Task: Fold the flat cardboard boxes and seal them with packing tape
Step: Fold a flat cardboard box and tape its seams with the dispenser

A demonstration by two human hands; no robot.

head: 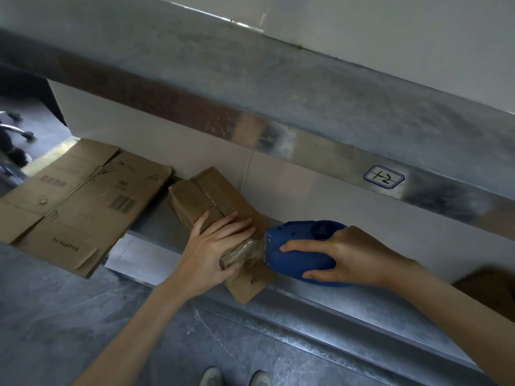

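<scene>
Left hand (214, 246) is wrapped round the box (206, 199), right hand (348, 254) clamped on a blue tape gun (295, 257); "1-2" is scrawled on the shelf label (384, 176).

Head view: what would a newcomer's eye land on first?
The blue tape dispenser, gripped by the right hand at centre right, is pressed against the taped near end of the folded box. The left hand holds that box down on the metal shelf. Flat cardboard boxes lie at left, and a handwritten label sits on the steel ledge above.
</scene>
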